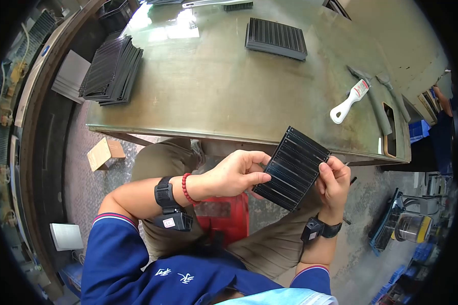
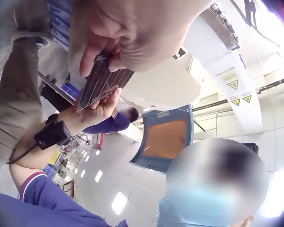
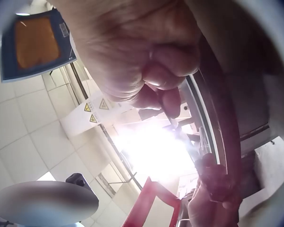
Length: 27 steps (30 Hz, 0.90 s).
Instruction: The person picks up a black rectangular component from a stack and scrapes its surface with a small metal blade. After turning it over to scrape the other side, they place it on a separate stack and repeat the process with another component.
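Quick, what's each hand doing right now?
Left hand: pinches the left edge of the black ribbed plate.
Right hand: pinches the same plate's right edge.

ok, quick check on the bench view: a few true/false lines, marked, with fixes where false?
1. Left hand and right hand both grip the black ribbed panel. True.
2. That panel lies flat in the middle of the tabletop. False: it is held up at the near edge of the tabletop.
3. A red bead bracelet is on the left wrist. True.
4. The left panel stack is squared up. False: the left panel stack has uneven edges.
5. The red-labelled white handle lies right of both stacks. True.
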Tool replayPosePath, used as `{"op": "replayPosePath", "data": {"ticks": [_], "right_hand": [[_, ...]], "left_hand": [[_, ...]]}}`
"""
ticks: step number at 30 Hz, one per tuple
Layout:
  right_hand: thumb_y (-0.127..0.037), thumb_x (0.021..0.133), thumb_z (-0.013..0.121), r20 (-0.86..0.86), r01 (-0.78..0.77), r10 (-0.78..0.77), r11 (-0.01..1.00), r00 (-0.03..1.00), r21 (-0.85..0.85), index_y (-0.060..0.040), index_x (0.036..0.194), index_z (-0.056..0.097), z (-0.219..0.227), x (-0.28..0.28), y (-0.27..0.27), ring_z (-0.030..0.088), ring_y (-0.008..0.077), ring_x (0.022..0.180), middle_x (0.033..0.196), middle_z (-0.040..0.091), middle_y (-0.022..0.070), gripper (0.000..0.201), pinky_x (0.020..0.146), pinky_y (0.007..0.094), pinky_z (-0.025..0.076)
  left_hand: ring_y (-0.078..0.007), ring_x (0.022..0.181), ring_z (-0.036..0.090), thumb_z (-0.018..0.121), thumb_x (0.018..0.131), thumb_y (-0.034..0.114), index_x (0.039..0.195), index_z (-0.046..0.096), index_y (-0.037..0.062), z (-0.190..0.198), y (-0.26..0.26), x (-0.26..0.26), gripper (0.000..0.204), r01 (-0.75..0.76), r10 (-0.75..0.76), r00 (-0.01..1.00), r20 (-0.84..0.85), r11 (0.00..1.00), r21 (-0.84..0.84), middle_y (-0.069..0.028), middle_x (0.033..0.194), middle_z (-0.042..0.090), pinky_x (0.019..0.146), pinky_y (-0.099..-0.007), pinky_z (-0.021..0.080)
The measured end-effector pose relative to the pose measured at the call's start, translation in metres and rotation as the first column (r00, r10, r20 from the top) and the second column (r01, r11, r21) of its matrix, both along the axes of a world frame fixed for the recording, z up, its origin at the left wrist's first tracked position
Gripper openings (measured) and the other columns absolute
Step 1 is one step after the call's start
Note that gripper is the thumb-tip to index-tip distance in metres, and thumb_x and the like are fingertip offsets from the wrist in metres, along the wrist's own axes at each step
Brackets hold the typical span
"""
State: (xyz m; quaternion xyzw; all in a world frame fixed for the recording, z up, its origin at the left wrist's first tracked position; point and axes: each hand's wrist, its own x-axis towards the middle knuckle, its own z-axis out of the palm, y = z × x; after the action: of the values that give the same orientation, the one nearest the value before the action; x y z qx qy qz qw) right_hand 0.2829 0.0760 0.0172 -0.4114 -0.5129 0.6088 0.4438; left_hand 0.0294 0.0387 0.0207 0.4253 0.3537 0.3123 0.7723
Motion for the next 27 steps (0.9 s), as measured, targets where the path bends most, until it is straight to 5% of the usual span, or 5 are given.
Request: {"op": "replayPosePath", "data": {"ticks": [13, 20, 24, 26, 27], "right_hand": [[-0.01, 0.092, 0.059, -0.011, 0.022, -0.023, 1.0, 1.0, -0.012, -0.0012, 0.083, 0.058, -0.019, 0.017, -0.01, 0.035, -0.0002, 0.042, 0.063, 0.052, -0.0046, 0.013, 0.038, 0.0156, 0.026], [-0.012, 0.089, 0.064, 0.149, 0.031, -0.026, 0.999, 0.989, -0.034, 0.0012, 0.085, 0.06, -0.011, 0.005, -0.012, 0.038, 0.0016, 0.045, 0.063, 0.05, -0.0028, 0.015, 0.04, 0.0184, 0.027], [-0.01, 0.085, 0.068, 0.459, 0.161, -0.43, 0.841, 0.777, 0.516, -0.0055, 0.11, 0.056, 0.006, -0.008, -0.026, 0.048, 0.0074, 0.056, 0.088, 0.057, 0.0042, 0.028, 0.047, 0.0212, 0.037], [-0.007, 0.083, 0.066, 0.477, -0.284, -0.604, 0.391, 0.639, 0.876, -0.0073, 0.111, 0.055, 0.009, -0.009, -0.031, 0.05, 0.0168, 0.055, 0.086, 0.057, 0.0072, 0.031, 0.047, 0.0253, 0.039], [-0.004, 0.076, 0.067, 0.507, -0.377, -0.561, 0.339, 0.655, 0.862, -0.0085, 0.106, 0.057, 0.015, -0.014, -0.038, 0.052, 0.0228, 0.057, 0.084, 0.056, 0.0082, 0.032, 0.048, 0.0299, 0.041]], "left_hand": [[-0.0184, 0.101, 0.063, 0.044, 0.097, 0.003, 0.127, 0.042, -0.0023, -0.016, -0.009, 0.012, 0.031, 0.059, -0.039, 0.977, 0.209, 0.994, -0.091, -0.0109, 0.108, 0.063, 0.079, -0.0355, 0.059], [-0.0131, 0.085, 0.064, 0.049, 0.095, 0.002, 0.15, 0.006, 0.0121, -0.014, -0.018, 0.018, 0.071, -0.012, 0.012, 1.0, 0.022, 1.0, 0.016, -0.0097, 0.1, 0.065, 0.069, -0.0308, 0.06], [-0.011, 0.069, 0.063, 0.051, 0.094, 0.003, 0.15, 0.008, 0.0115, -0.012, -0.019, 0.016, 0.071, -0.03, 0.048, 0.992, -0.119, 0.988, 0.15, -0.0078, 0.079, 0.065, 0.062, -0.0281, 0.059], [-0.014, 0.067, 0.066, 0.051, 0.093, 0.004, 0.149, 0.009, 0.0115, -0.016, -0.021, 0.016, 0.071, -0.015, 0.055, 0.98, -0.192, 0.979, 0.204, -0.0096, 0.075, 0.065, 0.062, -0.0306, 0.061], [-0.0138, 0.065, 0.066, 0.052, 0.093, 0.005, 0.149, 0.01, 0.011, -0.018, -0.023, 0.017, 0.07, -0.02, 0.083, 0.972, -0.221, 0.961, 0.276, -0.0103, 0.073, 0.065, 0.061, -0.0301, 0.06]]}}
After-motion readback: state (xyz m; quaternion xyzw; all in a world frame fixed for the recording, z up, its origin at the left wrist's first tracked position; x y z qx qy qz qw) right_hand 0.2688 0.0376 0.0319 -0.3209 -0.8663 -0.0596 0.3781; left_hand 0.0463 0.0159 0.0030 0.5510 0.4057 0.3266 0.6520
